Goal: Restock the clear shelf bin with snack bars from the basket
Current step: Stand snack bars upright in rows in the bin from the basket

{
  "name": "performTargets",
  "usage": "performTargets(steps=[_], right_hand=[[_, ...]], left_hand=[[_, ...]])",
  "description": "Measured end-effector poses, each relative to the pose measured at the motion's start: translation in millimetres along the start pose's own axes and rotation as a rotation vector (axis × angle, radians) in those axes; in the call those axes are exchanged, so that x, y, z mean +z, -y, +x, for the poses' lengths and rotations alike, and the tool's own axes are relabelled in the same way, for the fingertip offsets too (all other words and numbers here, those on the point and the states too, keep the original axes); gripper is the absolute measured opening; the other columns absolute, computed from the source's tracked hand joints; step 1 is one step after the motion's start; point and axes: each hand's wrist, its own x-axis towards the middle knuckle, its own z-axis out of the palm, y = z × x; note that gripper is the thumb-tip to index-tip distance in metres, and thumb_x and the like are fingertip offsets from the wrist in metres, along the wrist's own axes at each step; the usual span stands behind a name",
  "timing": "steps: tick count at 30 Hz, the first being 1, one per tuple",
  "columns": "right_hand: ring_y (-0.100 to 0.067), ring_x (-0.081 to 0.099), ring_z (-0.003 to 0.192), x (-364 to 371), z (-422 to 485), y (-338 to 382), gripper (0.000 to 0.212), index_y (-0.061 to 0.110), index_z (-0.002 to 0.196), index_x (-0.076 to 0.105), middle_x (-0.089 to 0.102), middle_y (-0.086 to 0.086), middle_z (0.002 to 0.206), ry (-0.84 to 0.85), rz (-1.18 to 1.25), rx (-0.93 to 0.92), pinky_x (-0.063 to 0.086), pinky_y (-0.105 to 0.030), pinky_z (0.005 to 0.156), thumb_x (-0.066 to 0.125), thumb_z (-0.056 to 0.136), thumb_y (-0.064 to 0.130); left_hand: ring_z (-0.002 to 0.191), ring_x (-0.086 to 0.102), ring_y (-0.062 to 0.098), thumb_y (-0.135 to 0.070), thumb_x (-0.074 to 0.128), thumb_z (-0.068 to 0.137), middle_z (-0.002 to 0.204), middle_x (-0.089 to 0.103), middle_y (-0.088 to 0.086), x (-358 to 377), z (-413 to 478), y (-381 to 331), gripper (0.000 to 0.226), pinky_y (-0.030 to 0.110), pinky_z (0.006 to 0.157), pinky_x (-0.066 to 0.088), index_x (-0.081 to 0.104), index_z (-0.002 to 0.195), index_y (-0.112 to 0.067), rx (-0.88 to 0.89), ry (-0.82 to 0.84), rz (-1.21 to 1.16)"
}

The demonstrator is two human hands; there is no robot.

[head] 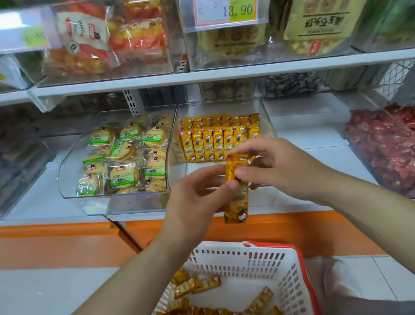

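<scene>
Head view: snack bar (237, 192) held upright, long axis vertical, just in front of the clear bin (266, 118). Fingers (207, 173) of left hand (195, 200) pinching mid-bar, right hand (284, 168) clamped on the top end and nearer the bin. Both forearms angled inward. Basket (270, 246) below the bin, plenty more bars.

The snack bar (238, 194) between the fingers (210, 175) wears a yellow-orange wrapper, with a dark brown patch at the fingertips and a white-and-brown motif below them. Beyond the fingers, the clear bin (268, 127) shows rows of yellow bars (208, 145) with red top corners and green print. Left of the fingers, biscuit packs (125, 161) carry green-and-white labels over golden rounds. Right of them lie red sweets (394, 147). Beneath the fingers runs an orange strip (59, 241). Nearer than that, the basket (259, 257) is white, slotted and red-rimmed.
</scene>
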Motion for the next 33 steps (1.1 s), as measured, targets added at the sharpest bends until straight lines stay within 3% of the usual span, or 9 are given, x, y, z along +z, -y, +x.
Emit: performTargets(steps=[4, 9, 13, 16, 20, 25, 30, 33], right_hand=[[-0.013, 0.073, 0.086, -23, 1, -7, 0.033, 0.026, 0.110, 0.069, 0.070, 0.000, 0.108, -0.087, 0.018, 0.027, 0.059, -0.027, 0.074, 0.078, 0.082, 0.011], [-0.004, 0.063, 0.062, -66, 17, -20, 0.039, 0.026, 0.089, 0.069, 0.068, 0.003, 0.090, -0.384, -0.078, 0.001, 0.053, -0.017, 0.065, 0.080, 0.073, -0.008], [-0.028, 0.069, 0.076, -89, 52, -40, 0.039, 0.030, 0.086, 0.065, 0.069, -0.003, 0.094, -0.451, -0.256, 0.011, 0.058, -0.046, 0.085, 0.081, 0.073, -0.004], [-0.027, 0.071, 0.087, -104, 83, -60, 0.036, 0.033, 0.092, 0.063, 0.070, 0.001, 0.097, -0.430, -0.423, 0.008, 0.056, -0.049, 0.090, 0.082, 0.075, 0.007], [-0.018, 0.066, 0.098, -114, 117, -87, 0.038, 0.035, 0.103, 0.060, 0.067, 0.002, 0.105, -0.388, -0.446, -0.005, 0.055, -0.045, 0.093, 0.081, 0.080, 0.013], [-0.022, 0.068, 0.089, -112, 145, -105, 0.039, 0.041, 0.084, 0.060, 0.070, -0.006, 0.102, -0.394, -0.461, -0.021, 0.056, -0.040, 0.083, 0.081, 0.079, 0.009], [-0.019, 0.066, 0.083, -102, 153, -106, 0.030, 0.026, 0.099, 0.068, 0.066, 0.007, 0.090, -0.424, -0.607, -0.048, 0.055, -0.043, 0.083, 0.082, 0.077, 0.010], [-0.013, 0.061, 0.085, -99, 153, -101, 0.031, 0.026, 0.103, 0.069, 0.066, 0.005, 0.097, -0.334, -0.755, 0.018, 0.048, -0.030, 0.077, 0.084, 0.077, 0.018]], left_hand=[[0.085, 0.077, 0.014, -0.038, 0.075, 0.073, 0.093, 0.080, 0.001, 9, 19, -11, 0.038, 0.024, 0.069, 0.062, 0.071, 0.108, -0.025, 0.052, 0.012, 0.098], [0.087, 0.071, 0.011, -0.035, 0.075, 0.091, 0.097, 0.073, -0.010, 14, 97, 1, 0.034, 0.031, 0.073, 0.058, 0.062, 0.121, -0.024, 0.204, -0.069, 0.563], [0.113, 0.059, 0.017, -0.044, 0.072, 0.090, 0.121, 0.063, -0.007, 15, 162, 32, 0.051, 0.039, 0.089, 0.053, 0.054, 0.134, -0.027, 0.327, -0.050, 1.062], [0.129, 0.046, 0.028, -0.047, 0.077, 0.084, 0.137, 0.056, 0.002, 17, 203, 51, 0.063, 0.044, 0.103, 0.044, 0.052, 0.139, -0.031, 0.337, -0.035, 1.200], [0.135, 0.038, 0.031, -0.054, 0.079, 0.077, 0.144, 0.051, 0.001, 21, 235, 65, 0.065, 0.046, 0.109, 0.033, 0.056, 0.137, -0.041, 0.377, -0.041, 1.229], [0.132, 0.041, 0.029, -0.050, 0.081, 0.076, 0.137, 0.055, -0.001, 15, 247, 80, 0.046, 0.045, 0.108, 0.028, 0.070, 0.120, -0.040, 0.435, -0.129, 1.180], [0.131, 0.042, 0.028, -0.048, 0.081, 0.077, 0.134, 0.055, -0.001, 13, 247, 83, 0.042, 0.045, 0.110, 0.028, 0.072, 0.116, -0.039, 0.431, -0.178, 1.128], [0.130, 0.043, 0.027, -0.049, 0.081, 0.077, 0.134, 0.055, -0.002, 13, 247, 85, 0.042, 0.044, 0.109, 0.028, 0.071, 0.117, -0.040, 0.425, -0.187, 1.114]])
